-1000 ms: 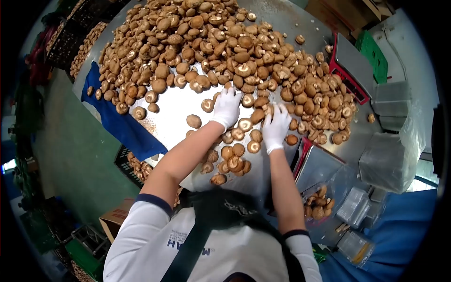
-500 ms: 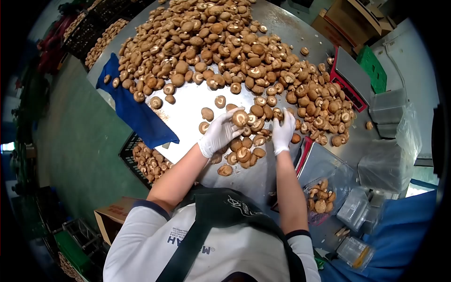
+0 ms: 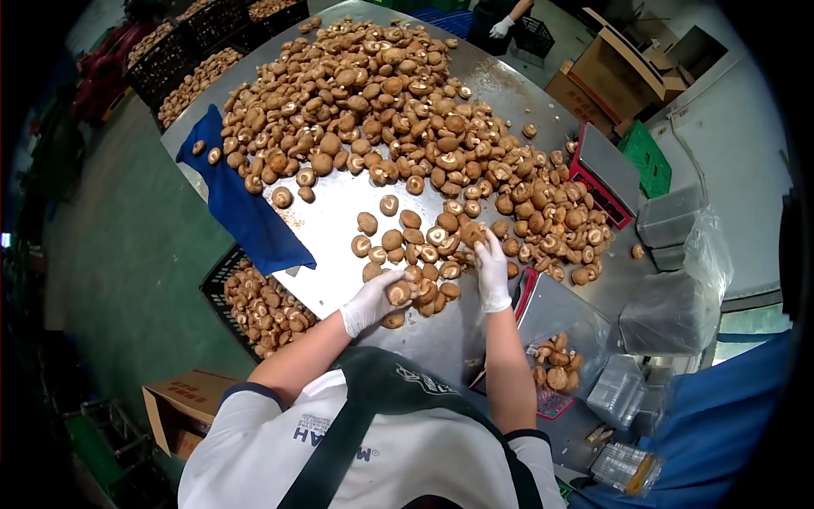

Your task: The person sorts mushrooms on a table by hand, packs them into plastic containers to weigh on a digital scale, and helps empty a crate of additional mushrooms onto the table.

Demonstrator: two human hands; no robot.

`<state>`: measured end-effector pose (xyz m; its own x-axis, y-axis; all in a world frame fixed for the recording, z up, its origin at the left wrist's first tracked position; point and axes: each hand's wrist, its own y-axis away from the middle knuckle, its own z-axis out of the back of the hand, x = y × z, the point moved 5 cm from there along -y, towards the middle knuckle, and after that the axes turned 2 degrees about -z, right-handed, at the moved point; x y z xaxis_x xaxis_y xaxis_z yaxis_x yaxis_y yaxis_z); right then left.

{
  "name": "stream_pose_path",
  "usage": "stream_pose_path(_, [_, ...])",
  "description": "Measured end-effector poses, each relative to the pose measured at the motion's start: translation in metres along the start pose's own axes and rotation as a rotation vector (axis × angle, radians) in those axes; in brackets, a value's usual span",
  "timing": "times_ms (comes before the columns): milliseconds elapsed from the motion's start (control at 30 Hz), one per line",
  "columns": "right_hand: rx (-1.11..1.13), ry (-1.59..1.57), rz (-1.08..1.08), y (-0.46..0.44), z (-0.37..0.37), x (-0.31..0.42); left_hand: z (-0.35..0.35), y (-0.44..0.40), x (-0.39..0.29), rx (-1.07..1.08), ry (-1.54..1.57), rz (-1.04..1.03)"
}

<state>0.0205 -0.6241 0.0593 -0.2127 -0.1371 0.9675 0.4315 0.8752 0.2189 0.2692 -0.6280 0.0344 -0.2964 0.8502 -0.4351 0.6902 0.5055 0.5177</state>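
nearby, cups a mushroom (image 3: 398,293) in the gloved left hand (image 3: 370,305), fingers curled round it, beside a loose cluster (image 3: 429,287) on the metal table (image 3: 326,212). slightly farther out, grips a second mushroom (image 3: 471,234) at the fingertips of the gloved right hand (image 3: 492,273), near a red-edged scale (image 3: 555,297). beyond both hands, shows a broad heap of mushrooms (image 3: 365,97), with a blue cloth (image 3: 242,204) to the left and another scale (image 3: 609,163) to the right.

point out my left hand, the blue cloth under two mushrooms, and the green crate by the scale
Left hand (image 3: 370,303): head view, gloved back
Blue cloth (image 3: 244,217): head view, middle
Green crate (image 3: 647,163): head view, broad side
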Motion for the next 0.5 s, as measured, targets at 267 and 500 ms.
stream_pose_path(267, [0.174, 0.051, 0.164, 0.109, -0.047, 0.014, -0.067, 0.011, -0.010, 0.180, -0.282, -0.155])
stream_pose_path(500, [0.040, 0.033, -0.091, 0.176, -0.027, -0.045, -0.036, 0.041, 0.037, 0.104, -1.049, -0.250])
